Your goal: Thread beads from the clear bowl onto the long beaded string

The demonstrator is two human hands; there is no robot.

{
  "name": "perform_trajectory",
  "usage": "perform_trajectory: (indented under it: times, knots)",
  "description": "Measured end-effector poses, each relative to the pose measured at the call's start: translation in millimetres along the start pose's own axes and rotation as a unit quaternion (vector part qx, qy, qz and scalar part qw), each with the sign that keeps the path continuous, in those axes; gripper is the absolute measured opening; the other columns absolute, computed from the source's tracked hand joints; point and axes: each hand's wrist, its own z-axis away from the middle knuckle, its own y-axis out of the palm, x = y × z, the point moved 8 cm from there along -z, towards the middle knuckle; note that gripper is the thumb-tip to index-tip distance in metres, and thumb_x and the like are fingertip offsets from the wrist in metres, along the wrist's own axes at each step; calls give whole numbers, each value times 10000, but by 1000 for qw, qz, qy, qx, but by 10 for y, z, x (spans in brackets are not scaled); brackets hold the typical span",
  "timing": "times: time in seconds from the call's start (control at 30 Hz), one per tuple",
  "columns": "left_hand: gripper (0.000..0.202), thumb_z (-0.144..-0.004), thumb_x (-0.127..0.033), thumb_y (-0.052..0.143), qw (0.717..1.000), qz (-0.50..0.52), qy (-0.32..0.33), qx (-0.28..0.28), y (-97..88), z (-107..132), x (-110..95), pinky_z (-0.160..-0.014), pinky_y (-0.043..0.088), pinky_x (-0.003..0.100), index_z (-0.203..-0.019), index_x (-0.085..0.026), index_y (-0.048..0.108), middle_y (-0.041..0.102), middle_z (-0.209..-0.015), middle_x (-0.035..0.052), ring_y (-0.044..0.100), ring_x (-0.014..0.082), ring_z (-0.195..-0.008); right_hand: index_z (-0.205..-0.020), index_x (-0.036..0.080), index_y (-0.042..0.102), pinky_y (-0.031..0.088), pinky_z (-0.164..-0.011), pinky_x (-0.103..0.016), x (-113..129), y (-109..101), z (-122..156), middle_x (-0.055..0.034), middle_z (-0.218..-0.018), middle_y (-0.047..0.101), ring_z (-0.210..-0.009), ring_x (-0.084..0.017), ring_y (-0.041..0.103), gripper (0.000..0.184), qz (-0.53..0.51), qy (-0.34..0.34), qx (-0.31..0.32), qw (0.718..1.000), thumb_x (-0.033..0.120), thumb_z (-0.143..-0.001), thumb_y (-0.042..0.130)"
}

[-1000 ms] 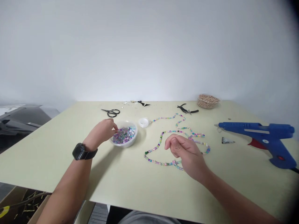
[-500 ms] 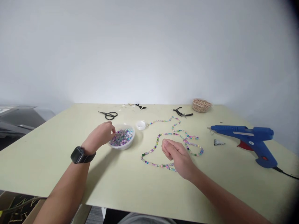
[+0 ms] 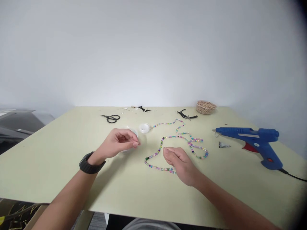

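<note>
My left hand (image 3: 120, 143) is closed in a pinch in front of the white bowl (image 3: 132, 130), covering most of it. Whatever sits between its fingertips is too small to make out. To its right, my right hand (image 3: 179, 163) is closed above the table, thumb against the curled fingers; what it grips is hidden. A long string of colourful beads (image 3: 159, 148) lies in loops on the table, one stretch passing out of sight beside the right hand. Its far end reaches a small round white container (image 3: 144, 128).
Black-handled scissors (image 3: 111, 118) lie at the back left, with small scraps (image 3: 144, 109) nearby. Pliers (image 3: 187, 115) and a clear bowl of tan pieces (image 3: 205, 107) are at the back right. A blue glue gun (image 3: 251, 137) lies at the right, its cord trailing off; a dark-patterned scrap (image 3: 224, 145) is beside it.
My left hand has come out of the bowl of beads and moved right, towards my right hand, fingertips pinched. My right hand has shifted slightly left and stays closed.
</note>
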Motion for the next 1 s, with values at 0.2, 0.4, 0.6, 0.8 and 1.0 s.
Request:
perform_trajectory:
  times: [0.2,0.4,0.6,0.8,1.0]
  knots:
    - [128,-822,-244,815,988,150,-23,20,363,-29,218,-670,553,205,-898,-158,758,760,-835,58,672,103,-698,-666,211,264,197,-570,-308,65,91,19,50,-636,224,-600,-117,227,489,32,-23,47,998,475,-1066,361]
    - [138,-863,-270,778,990,140,-26,18,552,-27,262,-670,491,207,-933,-151,762,720,-830,52,603,98,-719,-639,211,247,206,-543,-289,153,165,40,60,-594,220,-553,-97,211,455,47,-29,85,995,366,-1046,378]
    - [136,-899,-280,740,989,138,-31,40,658,-19,263,-676,474,215,-971,-166,757,737,-884,67,599,103,-729,-629,210,228,193,-528,-284,153,205,41,69,-580,184,-534,-85,183,440,53,-19,106,993,302,-1022,402]
    - [116,-895,-268,746,988,143,-26,44,687,-15,220,-728,488,217,-965,-176,743,722,-892,55,622,111,-799,-636,211,219,183,-517,-284,173,234,61,69,-582,183,-535,-87,182,425,41,-15,121,992,283,-1018,391]
    - [103,-882,-254,758,990,135,-14,33,681,-36,194,-694,469,208,-937,-173,725,667,-858,35,581,104,-773,-631,212,216,180,-515,-289,173,240,65,69,-578,179,-533,-89,183,428,39,-11,120,992,276,-1015,394]
